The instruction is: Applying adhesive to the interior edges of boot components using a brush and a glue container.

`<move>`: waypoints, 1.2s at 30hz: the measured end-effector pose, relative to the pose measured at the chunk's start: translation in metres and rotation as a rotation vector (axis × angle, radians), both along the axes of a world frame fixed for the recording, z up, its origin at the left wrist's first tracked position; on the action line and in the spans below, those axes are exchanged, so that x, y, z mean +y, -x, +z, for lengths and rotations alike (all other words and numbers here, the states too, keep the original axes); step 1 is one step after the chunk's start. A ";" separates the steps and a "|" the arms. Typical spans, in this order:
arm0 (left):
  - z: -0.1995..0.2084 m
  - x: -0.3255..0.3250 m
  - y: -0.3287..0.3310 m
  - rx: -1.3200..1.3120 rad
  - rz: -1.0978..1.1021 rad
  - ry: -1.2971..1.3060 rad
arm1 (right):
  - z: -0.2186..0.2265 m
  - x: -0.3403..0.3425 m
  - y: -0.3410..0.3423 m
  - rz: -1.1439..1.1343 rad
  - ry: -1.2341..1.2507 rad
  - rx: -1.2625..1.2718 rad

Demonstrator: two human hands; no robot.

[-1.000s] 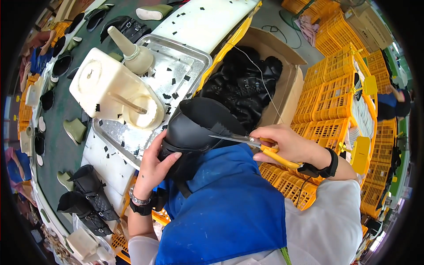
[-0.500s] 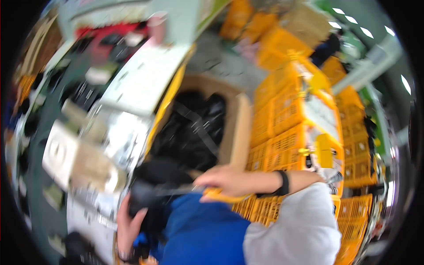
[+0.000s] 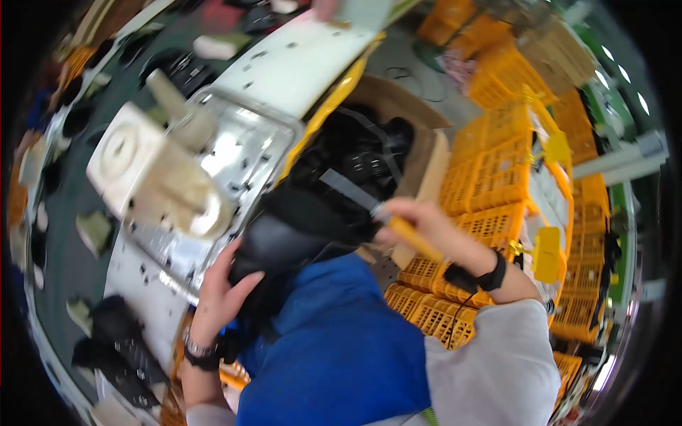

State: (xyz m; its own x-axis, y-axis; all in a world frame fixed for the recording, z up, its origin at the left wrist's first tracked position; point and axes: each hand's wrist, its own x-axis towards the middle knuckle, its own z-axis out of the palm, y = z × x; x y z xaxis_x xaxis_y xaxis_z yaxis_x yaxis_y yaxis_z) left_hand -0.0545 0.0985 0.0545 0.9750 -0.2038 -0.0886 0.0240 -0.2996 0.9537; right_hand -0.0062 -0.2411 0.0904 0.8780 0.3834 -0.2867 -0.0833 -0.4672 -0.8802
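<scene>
My left hand (image 3: 219, 295) is closed on a black boot (image 3: 277, 240), which lies tilted against my blue apron (image 3: 334, 334). The thumb and fingers press on its smooth, rounded end; the rest is partly hidden. In my right hand (image 3: 430, 231) is a flat-bladed tool (image 3: 349, 190) with a yellow handle and a straight grey blade. That blade points up and left, above the boot's far side and seemingly apart from it. Behind the boot stands a cardboard box (image 3: 435, 160) holding black footwear with metal buckles.
A cream block-shaped fixture (image 3: 114, 153) stands on a metal tray (image 3: 245, 110) dotted with dark scraps, left of the boot. Beyond lies a green conveyor (image 3: 60, 213) carrying footwear. Black boots (image 3: 121, 344) sit at the lower left. Stacked orange crates (image 3: 483, 167) rise on the right.
My right hand has moved up and right, swinging the tool away from the boot. My left hand keeps hold of the boot. The view has shifted, and now appears sharper.
</scene>
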 end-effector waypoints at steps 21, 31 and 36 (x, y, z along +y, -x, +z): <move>0.069 0.046 0.073 0.147 0.285 0.138 | -0.058 0.104 -0.338 -0.092 0.659 -0.574; 0.070 0.053 0.126 0.112 0.647 0.172 | -0.064 0.139 -0.342 0.023 0.992 -0.521; 0.074 0.059 0.134 -0.021 0.770 0.116 | -0.010 0.119 -0.276 0.013 0.385 -0.650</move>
State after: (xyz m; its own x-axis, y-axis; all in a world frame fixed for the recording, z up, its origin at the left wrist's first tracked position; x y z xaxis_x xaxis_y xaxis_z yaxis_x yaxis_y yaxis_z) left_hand -0.1884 0.1578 0.1281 0.8471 0.5242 -0.0877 0.1662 -0.1045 0.9805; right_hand 0.2694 -0.1220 0.0803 0.9123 0.3719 0.1715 0.4041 -0.7492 -0.5248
